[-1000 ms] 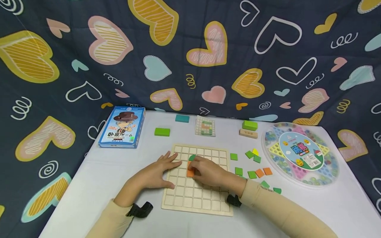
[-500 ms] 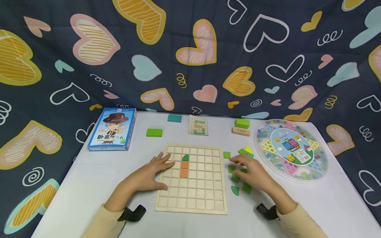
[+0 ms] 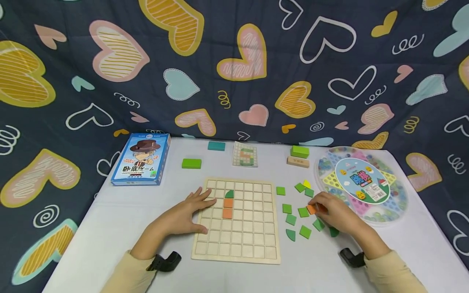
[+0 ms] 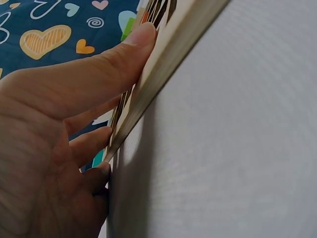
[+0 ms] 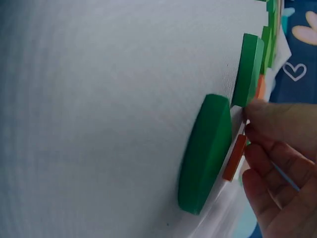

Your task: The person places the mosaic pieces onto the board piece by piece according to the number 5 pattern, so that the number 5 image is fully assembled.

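A wooden grid board (image 3: 256, 244) lies on the table with two orange square tiles (image 3: 228, 208) and a green quarter-round tile (image 3: 229, 194) in one column. My left hand (image 3: 181, 215) rests at its left edge, fingers spread; in the left wrist view the thumb (image 4: 141, 39) lies on the board's rim. Right of the board, my right hand (image 3: 335, 211) pinches an orange tile (image 3: 311, 209) at its fingertips. In the right wrist view another orange tile (image 5: 235, 157) and a dark green tile (image 5: 205, 153) lie beside the fingers, partly hidden in the head view.
Several green tiles (image 3: 305, 232) and a yellow one (image 3: 306, 184) are scattered right of the board. Behind it stand a pattern card (image 3: 245, 154), green blocks (image 3: 191, 163) and a wooden block (image 3: 298, 162). A blue box (image 3: 141, 158) is left, a round marble game (image 3: 362, 183) right.
The right hand has left the orange tiles on the board, crossed the loose green tiles to the right, and now pinches a loose orange tile. The left hand stays at the board's edge.
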